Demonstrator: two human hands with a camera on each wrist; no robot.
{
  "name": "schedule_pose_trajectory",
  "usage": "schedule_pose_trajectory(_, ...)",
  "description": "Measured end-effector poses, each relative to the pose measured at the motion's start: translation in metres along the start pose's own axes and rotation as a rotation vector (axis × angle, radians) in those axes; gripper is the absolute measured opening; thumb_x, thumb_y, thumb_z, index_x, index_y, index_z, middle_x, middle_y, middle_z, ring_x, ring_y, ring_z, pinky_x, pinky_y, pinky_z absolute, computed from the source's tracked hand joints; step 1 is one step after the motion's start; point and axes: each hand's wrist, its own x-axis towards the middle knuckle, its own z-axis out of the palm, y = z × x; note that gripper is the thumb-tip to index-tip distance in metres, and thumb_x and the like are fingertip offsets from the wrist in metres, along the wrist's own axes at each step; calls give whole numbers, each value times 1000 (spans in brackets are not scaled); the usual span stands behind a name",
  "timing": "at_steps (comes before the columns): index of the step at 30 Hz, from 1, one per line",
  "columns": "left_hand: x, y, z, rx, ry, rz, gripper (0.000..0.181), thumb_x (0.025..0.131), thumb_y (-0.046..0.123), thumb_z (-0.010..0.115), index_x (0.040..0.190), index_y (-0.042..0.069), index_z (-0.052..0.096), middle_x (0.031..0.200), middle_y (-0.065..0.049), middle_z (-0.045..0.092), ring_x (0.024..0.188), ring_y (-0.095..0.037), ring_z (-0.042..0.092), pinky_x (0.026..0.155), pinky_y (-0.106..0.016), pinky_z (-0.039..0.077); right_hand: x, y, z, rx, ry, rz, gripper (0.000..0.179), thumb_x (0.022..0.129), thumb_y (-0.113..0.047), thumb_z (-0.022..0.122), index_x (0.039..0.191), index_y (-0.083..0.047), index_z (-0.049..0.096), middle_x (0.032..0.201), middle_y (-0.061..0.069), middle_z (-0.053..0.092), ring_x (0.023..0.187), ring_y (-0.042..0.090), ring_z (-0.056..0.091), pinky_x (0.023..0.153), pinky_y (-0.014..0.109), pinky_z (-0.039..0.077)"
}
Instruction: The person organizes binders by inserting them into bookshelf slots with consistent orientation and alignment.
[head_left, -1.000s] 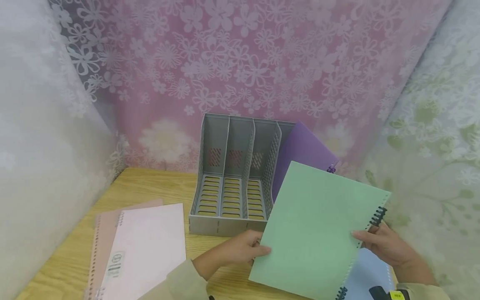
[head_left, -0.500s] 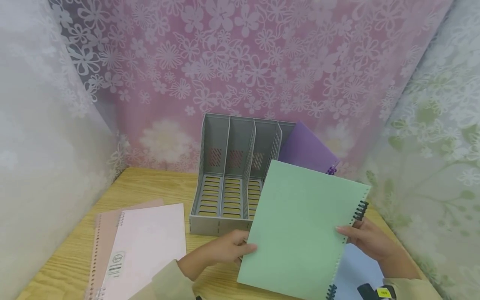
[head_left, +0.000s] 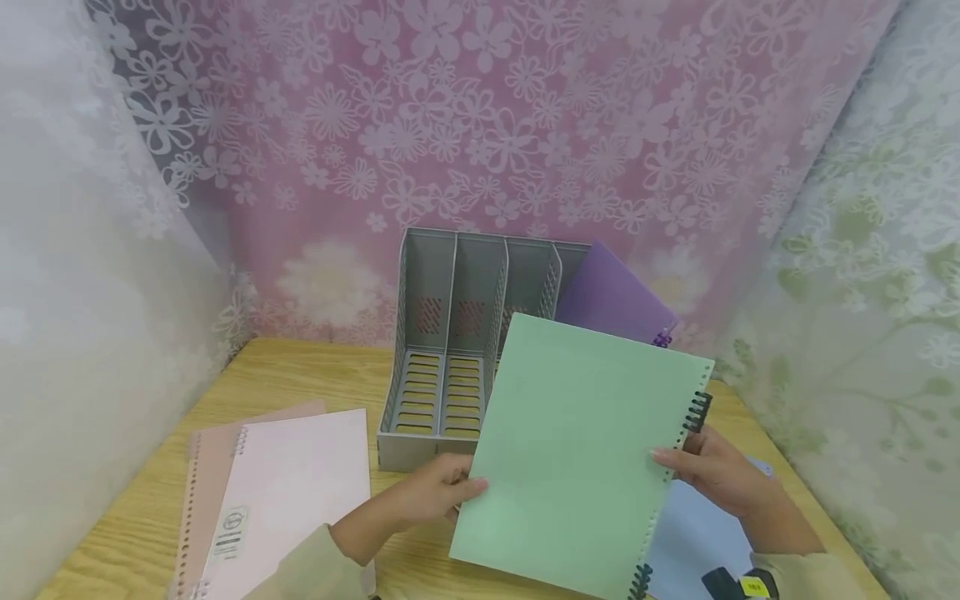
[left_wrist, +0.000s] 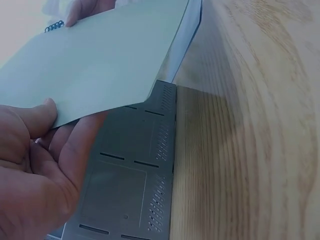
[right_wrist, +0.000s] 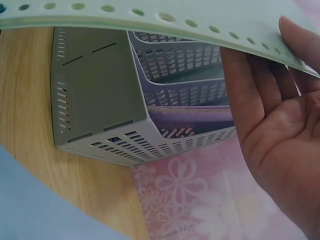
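Observation:
A green spiral notebook [head_left: 577, 458] with black ring binding on its right edge is held up, tilted, in front of the grey file organizer [head_left: 427, 454]. My left hand [head_left: 431, 492] pinches its left edge, thumb on the cover and fingers underneath, as the left wrist view shows. On the bound edge, my right hand [head_left: 720, 471] grips the notebook the same way, thumb on top and fingers behind. The organizer's rightmost slot holds a purple notebook [head_left: 611, 296]. The green notebook covers the lower right part of the organizer in the head view.
Pink [head_left: 300, 483] and brownish-pink [head_left: 202, 492] notebooks lie overlapped on the wooden table [head_left: 330, 375] at the left. A blue notebook [head_left: 693, 533] lies at the right, partly beneath the green one. Floral curtains [head_left: 480, 125] close in the back and sides.
Both hands have carried the green notebook to the left and slightly up, so it now overlaps more of the organizer. More of the blue notebook shows at the right.

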Motion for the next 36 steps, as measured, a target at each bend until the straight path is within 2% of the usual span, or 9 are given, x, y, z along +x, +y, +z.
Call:
schedule_pose_trajectory(5, -5, -1, -4, -34, 12, -4, 26, 103, 16, 50, 122, 1, 59, 94, -3, 65, 87, -16, 64, 73, -34, 57, 8, 4, 4, 0, -51, -26, 52, 101, 8, 37, 143, -18, 49, 136, -3, 58, 112, 15, 63, 88, 33, 54)
schedule_pose_trajectory(8, -8, -3, -8, -48, 16, 2, 27, 103, 16, 50, 123, 0, 58, 95, -5, 66, 87, -17, 64, 73, -35, 58, 12, 8, 8, 14, -81, -43, 49, 100, 9, 36, 142, -12, 51, 137, 1, 58, 110, 18, 65, 87, 35, 55)
schedule_pose_trajectory(15, -17, -8, -16, -77, 13, 4, 29, 103, 19, 50, 122, -2, 56, 95, -4, 65, 89, -18, 64, 76, -37, 58, 18, 15, 19, 20, -101, -4, 48, 101, 7, 37, 139, -15, 55, 128, 3, 64, 105, 16, 66, 83, 33, 56)
schedule_pose_trajectory(20, -23, -8, -21, -100, 17, 2, 29, 103, 17, 50, 122, -4, 55, 100, -10, 68, 90, -24, 68, 78, -41, 58, 23, 16, 24, 18, -132, -21, 47, 101, 6, 37, 140, -15, 54, 126, 4, 65, 104, 16, 66, 82, 34, 56)
schedule_pose_trajectory(23, -25, -10, -23, -91, 10, 10, 28, 103, 17, 49, 120, -5, 54, 101, -11, 68, 90, -25, 68, 78, -41, 58, 25, 17, 26, 28, -149, -21, 47, 101, 6, 37, 140, -15, 53, 127, 4, 64, 105, 17, 66, 82, 35, 56)
schedule_pose_trajectory(27, -27, -13, -26, -108, -4, 24, 34, 103, 19, 49, 125, -6, 53, 105, -12, 68, 91, -24, 69, 79, -39, 58, 26, 18, 28, 30, -167, -24, 47, 101, 5, 39, 142, -14, 51, 130, 5, 63, 108, 19, 65, 83, 37, 56)
schedule_pose_trajectory(31, -30, -16, -30, -131, -7, 27, 40, 103, 21, 48, 131, -8, 49, 108, -15, 69, 91, -23, 70, 78, -37, 59, 30, 22, 30, 25, -158, -19, 46, 101, 5, 39, 140, -14, 53, 128, 5, 64, 109, 20, 65, 85, 38, 56)
schedule_pose_trajectory(36, -34, -15, -34, -144, 3, 35, 41, 104, 19, 47, 132, -10, 48, 109, -18, 68, 92, -27, 70, 77, -39, 59, 36, 29, 33, 33, -138, -26, 45, 101, 6, 38, 138, -14, 55, 125, 5, 65, 107, 19, 65, 85, 37, 56)
